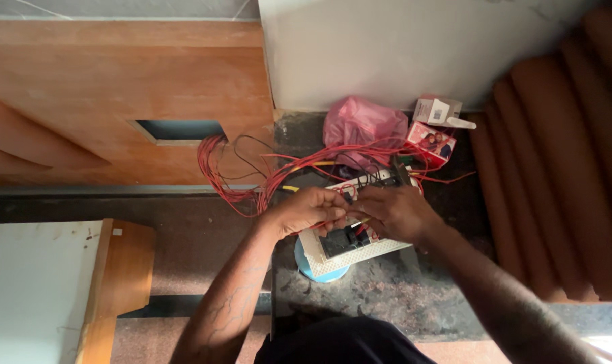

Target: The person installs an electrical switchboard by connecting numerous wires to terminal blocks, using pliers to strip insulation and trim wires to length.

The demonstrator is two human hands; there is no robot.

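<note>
While your left hand point(310, 210) is pinching red wires point(279, 176) closed-fingered, your right hand point(395, 212) is curling down on the white switch board point(350, 251), steadying it on the near floor.

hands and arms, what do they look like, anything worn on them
Both arms are bare from the forearm down: no sleeves, gloves, watch or rings show on the left hand or the right hand. Raised veins stand out along the left forearm.
</note>
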